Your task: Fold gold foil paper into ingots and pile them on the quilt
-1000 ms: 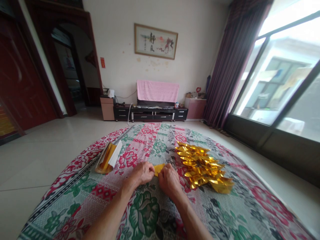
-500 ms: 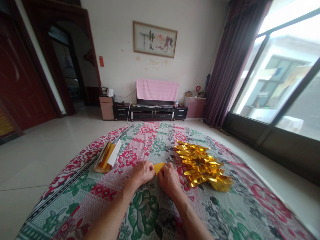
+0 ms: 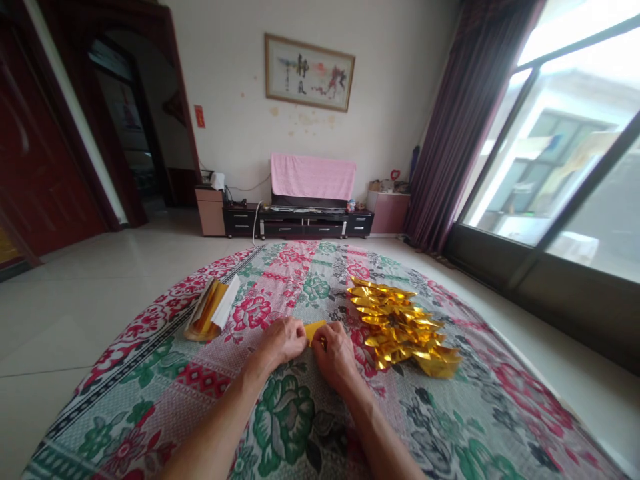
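Gold paper held crosswise between two hands

The gold paper point(image 3: 315, 331) lies between the left hand point(image 3: 285, 339) and the right hand point(image 3: 334, 348), at the near middle of the tabletop point(image 3: 210, 407). Its visible part runs left to right, the right end tipped slightly away from the person. Both hands are closed, fingers pinching its two ends. To the right, folded gold pieces point(image 3: 400, 323) form a row stretching away, each lying roughly crosswise; to the left sits a curled stack of sheets point(image 3: 213, 310), its long axis pointing away and slightly right. A flowered cloth covers the rounded tabletop. Beyond stand a low black cabinet point(image 3: 300, 225) and a pink cloth point(image 3: 313, 176), below a framed picture point(image 3: 309, 72).
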{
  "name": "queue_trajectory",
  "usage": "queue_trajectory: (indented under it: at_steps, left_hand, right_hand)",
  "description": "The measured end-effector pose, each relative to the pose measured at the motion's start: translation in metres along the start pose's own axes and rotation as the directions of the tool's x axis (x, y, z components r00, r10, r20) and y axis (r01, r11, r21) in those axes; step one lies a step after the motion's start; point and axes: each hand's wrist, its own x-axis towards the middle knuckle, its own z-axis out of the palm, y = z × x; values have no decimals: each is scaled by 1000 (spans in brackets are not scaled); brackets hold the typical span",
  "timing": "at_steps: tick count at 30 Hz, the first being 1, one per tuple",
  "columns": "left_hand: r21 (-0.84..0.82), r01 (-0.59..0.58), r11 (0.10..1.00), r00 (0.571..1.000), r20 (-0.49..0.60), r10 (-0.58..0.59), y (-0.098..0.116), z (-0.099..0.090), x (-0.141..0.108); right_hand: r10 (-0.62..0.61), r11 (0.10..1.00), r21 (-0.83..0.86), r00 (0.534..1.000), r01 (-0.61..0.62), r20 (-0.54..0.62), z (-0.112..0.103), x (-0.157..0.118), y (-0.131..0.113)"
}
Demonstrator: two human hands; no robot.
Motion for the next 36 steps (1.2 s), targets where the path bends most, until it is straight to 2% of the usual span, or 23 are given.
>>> queue_trajectory:
  at_steps: [5,9,14,19,25,28,32,36]
  left_hand:
    - [-26,-14,1000,1000,0,14,-1,0,0]
    - [-39,18,999,1000,15,-17,0,-1,0]
    - [-18,9,1000,1000,11,-9,-1,0,1]
    - [-3,-10,1000,1000,-4,10,-3,2,1]
    - [11,-31,999,1000,-7,31,-4,3,1]
    - [-11,-35,999,999,5,35,-3,1,0]
    - [-32,-37,999,999,18,38,0,-3,-2]
    - [-19,-65,998,998,-4,65,1,-5,-3]
  right_hand:
    - [30,998,59,997,-34,69,-3,2,0]
    - [18,994,103,996,-27,92,-7,4,5]
    - [3,990,138,999,-7,33,-6,4,9]
    - [54,998,19,997,-54,-56,3,2,2]
    - [101,993,-53,995,-101,-6,5,7,-3]
    - [119,993,-9,990,-120,-76,5,7,1]
    - [43,995,98,975,-22,-218,4,6,9]
    - [-22,996,83,993,32,-118,4,6,10]
